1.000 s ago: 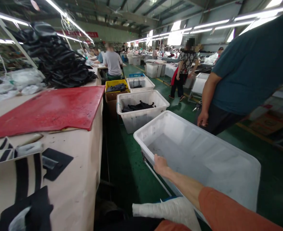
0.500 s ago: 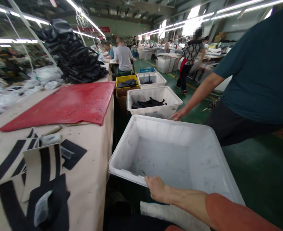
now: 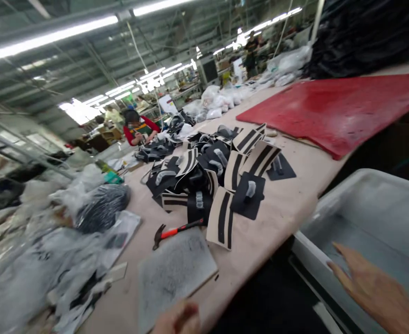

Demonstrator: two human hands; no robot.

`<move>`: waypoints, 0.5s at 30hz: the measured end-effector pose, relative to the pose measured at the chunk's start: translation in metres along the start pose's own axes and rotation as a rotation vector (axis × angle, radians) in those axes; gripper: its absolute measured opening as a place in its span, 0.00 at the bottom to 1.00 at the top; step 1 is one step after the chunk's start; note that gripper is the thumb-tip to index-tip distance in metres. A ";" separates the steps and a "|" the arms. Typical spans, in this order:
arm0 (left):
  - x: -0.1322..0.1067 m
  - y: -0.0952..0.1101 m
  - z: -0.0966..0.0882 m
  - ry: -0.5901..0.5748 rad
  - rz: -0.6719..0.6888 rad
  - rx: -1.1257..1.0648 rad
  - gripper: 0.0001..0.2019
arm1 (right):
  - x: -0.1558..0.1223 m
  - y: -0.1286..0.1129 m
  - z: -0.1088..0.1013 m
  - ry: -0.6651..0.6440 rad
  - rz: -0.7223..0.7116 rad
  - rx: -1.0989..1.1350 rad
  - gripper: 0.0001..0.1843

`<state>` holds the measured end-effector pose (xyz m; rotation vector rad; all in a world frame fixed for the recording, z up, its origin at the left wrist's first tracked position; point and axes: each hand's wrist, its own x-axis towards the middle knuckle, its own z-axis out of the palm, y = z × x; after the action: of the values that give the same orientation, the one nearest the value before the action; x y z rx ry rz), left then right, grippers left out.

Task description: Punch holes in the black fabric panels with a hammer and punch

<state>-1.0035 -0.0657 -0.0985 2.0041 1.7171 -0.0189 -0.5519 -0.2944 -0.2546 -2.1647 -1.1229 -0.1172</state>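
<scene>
My right hand (image 3: 371, 285) hovers over the near rim of the empty white plastic bin (image 3: 374, 195) at the lower right, with its fingers stretched out and nothing in them. Only a blurred part of my left hand (image 3: 177, 319) shows at the bottom edge, by the table's near edge and just below a grey flat slab (image 3: 176, 269). Its fingers cannot be made out. A hammer with a red and black handle (image 3: 176, 229) lies beyond the slab. Behind it sits a heap of black and beige striped pieces (image 3: 211, 176).
A red mat (image 3: 336, 109) covers the beige table (image 3: 288, 204) at the upper right, with black goods stacked behind it. Plastic bags and scraps (image 3: 51, 241) crowd the left side. A person in red (image 3: 138, 130) works at the far end.
The view has swung left from the aisle to the tabletop. My right hand has let go of the bin's rim and is spread over it. My left hand has come into view.
</scene>
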 end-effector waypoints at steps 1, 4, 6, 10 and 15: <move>0.014 0.008 -0.010 0.130 0.004 -0.053 0.18 | 0.034 -0.042 0.002 0.017 -0.019 -0.007 0.31; 0.070 0.049 -0.038 0.580 -0.063 -0.197 0.21 | 0.137 -0.181 0.007 0.026 -0.219 0.152 0.31; 0.098 0.074 -0.046 0.526 -0.013 -0.244 0.20 | 0.190 -0.256 0.004 -0.078 -0.367 0.253 0.28; 0.122 0.070 -0.015 0.754 0.437 -0.267 0.20 | 0.225 -0.322 0.002 0.180 -0.404 0.473 0.23; 0.123 0.005 0.045 0.683 0.241 -0.032 0.22 | 0.167 -0.308 0.055 -0.469 -0.166 0.230 0.11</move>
<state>-0.9599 0.0305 -0.1761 2.3388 1.8008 0.8565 -0.6913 -0.0249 -0.0708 -1.9379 -1.4943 0.4474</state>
